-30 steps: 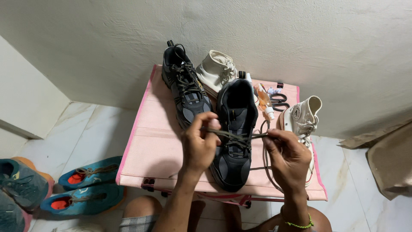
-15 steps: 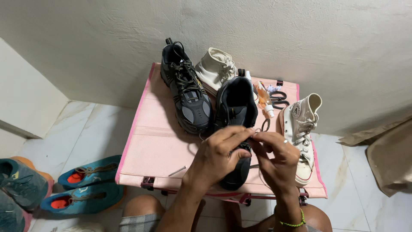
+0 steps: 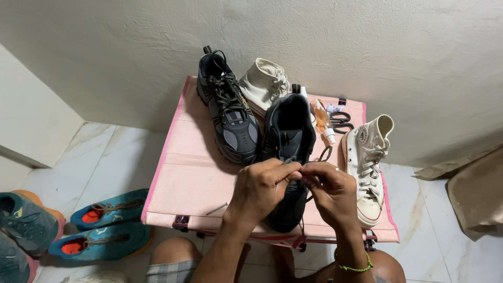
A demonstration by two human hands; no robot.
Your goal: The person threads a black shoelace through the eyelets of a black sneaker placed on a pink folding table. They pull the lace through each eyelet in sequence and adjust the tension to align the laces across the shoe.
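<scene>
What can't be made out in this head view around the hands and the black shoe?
- Lace end: the fingers of the left hand and right hand cover it, so how it is gripped is unclear.
- Middle of the black shoe: behind both hands.
- Low white shoe: partly behind the black pair.
- Scissors: small and partly hidden by the bottle.
- Teal shoes: cut off by the left edge.

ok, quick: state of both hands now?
Left hand: pinched shut on the shoelace of the black shoe.
Right hand: pinched shut on the shoelace too.
</scene>
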